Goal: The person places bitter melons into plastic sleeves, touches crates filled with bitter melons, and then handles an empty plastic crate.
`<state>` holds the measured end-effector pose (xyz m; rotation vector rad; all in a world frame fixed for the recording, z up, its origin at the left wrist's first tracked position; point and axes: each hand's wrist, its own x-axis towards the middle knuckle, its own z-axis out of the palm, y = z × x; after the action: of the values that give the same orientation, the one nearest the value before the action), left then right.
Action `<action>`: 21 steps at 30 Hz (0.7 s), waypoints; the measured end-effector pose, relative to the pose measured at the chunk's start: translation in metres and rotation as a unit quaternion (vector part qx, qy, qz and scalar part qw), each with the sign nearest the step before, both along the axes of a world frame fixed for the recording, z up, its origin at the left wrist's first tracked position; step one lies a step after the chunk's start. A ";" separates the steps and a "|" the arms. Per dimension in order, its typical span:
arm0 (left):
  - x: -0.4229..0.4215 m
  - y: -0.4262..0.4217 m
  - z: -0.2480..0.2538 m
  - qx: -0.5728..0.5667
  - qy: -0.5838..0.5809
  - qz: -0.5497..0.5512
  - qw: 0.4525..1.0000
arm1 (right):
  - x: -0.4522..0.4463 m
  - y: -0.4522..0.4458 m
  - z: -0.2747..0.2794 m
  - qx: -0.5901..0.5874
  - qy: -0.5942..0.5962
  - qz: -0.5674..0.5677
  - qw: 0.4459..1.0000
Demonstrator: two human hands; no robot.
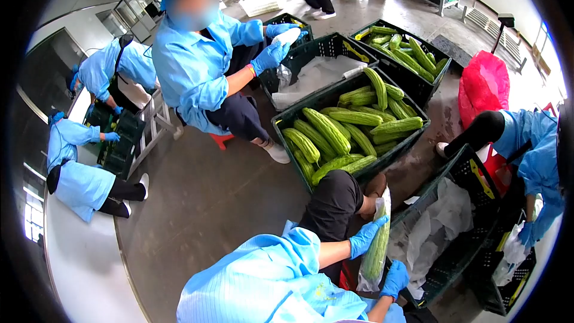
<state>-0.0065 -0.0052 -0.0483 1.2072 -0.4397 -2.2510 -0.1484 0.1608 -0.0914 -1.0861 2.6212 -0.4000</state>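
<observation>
A long green ridged gourd [375, 251] in a clear plastic bag lies across my grasp, low in the head view. My left hand [368, 237], in a blue glove, is closed around the bagged gourd near its middle. Beside its lower end, my right hand [395, 279], also gloved, has its fingers curled at the bag's edge. Just beyond my knee stands a dark green crate [293, 170] full of unbagged gourds [326, 128]. To the right, a tilted dark crate [457, 266] holds crumpled whitish plastic [439, 221].
A co-worker [191, 72] sits across, holding a white wrapped item [287, 37] over a crate [317, 48] with plastic sheets. Another crate of gourds [412, 60] stands behind. At right are a red sack [484, 87] and another co-worker [535, 149]; two more [75, 167] work at left.
</observation>
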 end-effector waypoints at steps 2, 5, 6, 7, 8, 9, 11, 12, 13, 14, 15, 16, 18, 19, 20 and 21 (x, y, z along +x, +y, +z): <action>-0.003 0.001 -0.008 0.004 -0.026 0.001 1.000 | 0.002 -0.002 0.006 0.031 -0.002 -0.003 1.000; 0.001 -0.002 -0.005 0.001 -0.009 -0.004 1.000 | 0.006 -0.005 0.007 0.017 0.004 -0.005 1.000; 0.002 0.000 -0.003 0.008 -0.008 -0.008 1.000 | 0.007 -0.003 0.007 0.004 0.008 -0.006 1.000; 0.003 0.000 0.001 0.015 -0.005 -0.011 1.000 | 0.007 -0.001 0.007 -0.008 0.012 -0.007 1.000; 0.005 0.001 0.006 0.003 -0.014 -0.025 1.000 | 0.007 -0.001 0.010 0.006 0.013 0.003 1.000; 0.005 0.002 0.011 0.006 -0.012 -0.018 1.000 | 0.006 0.000 0.008 0.009 0.012 0.001 1.000; 0.004 0.001 0.012 0.009 -0.008 -0.004 1.000 | 0.005 0.000 0.003 0.012 0.010 -0.002 1.000; 0.003 0.001 0.012 0.003 -0.006 -0.001 1.000 | 0.004 0.001 0.001 0.014 0.009 0.013 1.000; 0.002 0.001 0.007 -0.004 -0.003 0.001 1.000 | 0.002 0.001 0.001 0.017 0.009 0.027 0.999; 0.001 0.001 0.002 -0.012 0.000 0.002 1.000 | 0.001 0.002 0.000 0.018 0.009 0.041 0.999; 0.001 -0.001 -0.003 -0.011 -0.001 -0.001 1.000 | 0.000 0.001 -0.001 0.020 0.008 0.043 0.999; 0.002 -0.001 -0.002 -0.008 -0.001 -0.005 1.000 | 0.002 0.001 0.002 0.024 0.007 0.045 0.999; 0.003 0.001 -0.001 0.001 0.008 -0.003 1.000 | 0.004 0.001 0.008 0.020 0.002 0.047 0.999; 0.002 0.001 -0.002 0.002 0.009 -0.002 1.000 | 0.004 0.000 0.010 0.012 -0.002 0.048 0.999; 0.002 0.001 -0.003 0.002 0.010 0.000 1.000 | 0.004 0.000 0.012 0.003 -0.006 0.050 0.999; 0.001 0.001 -0.004 0.002 0.011 0.001 1.000 | 0.004 0.000 0.011 0.004 -0.002 0.056 0.998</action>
<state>-0.0053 -0.0041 -0.0520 1.1827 -0.4249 -2.2628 -0.1447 0.1610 -0.0808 -1.2209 2.5409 -0.3677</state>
